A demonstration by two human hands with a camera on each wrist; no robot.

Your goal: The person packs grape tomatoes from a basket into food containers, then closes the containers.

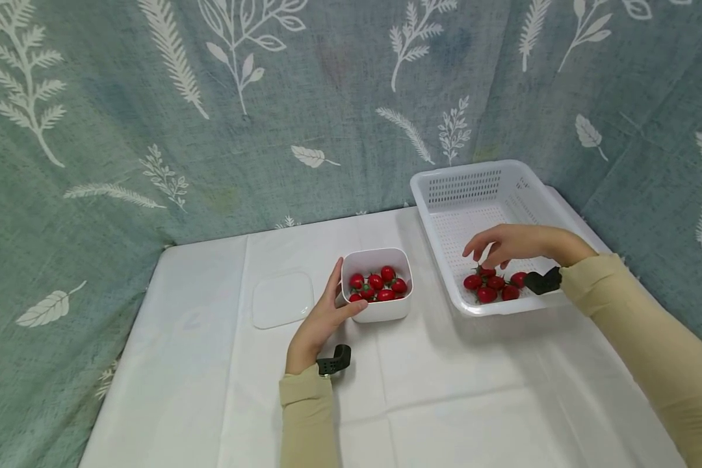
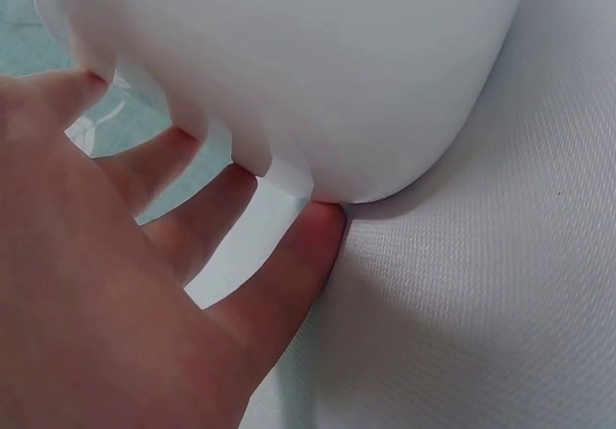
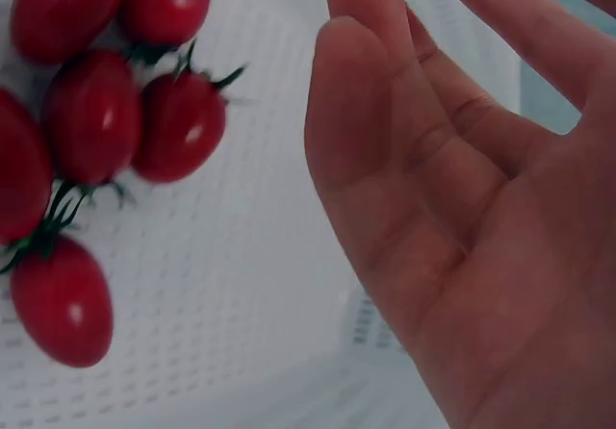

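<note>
Likely picking: left hand (image 1: 323, 320) grips square white tub (image 1: 382, 312); relaxed right hand (image 1: 515, 242) must pinch red tomatoes (image 1: 487, 295) by white basket's near edge (image 1: 517, 308).

Red tomatoes (image 1: 487, 295) (green-stemmed), white container (image 1: 383, 313), white basket (image 1: 465, 221), white-leaf-patterned blue-green cloth (image 1: 327, 97).

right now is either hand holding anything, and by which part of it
The left hand has its grip on the white box, around the near left corner. The right hand holds nothing, though tomatoes lie below it.
</note>
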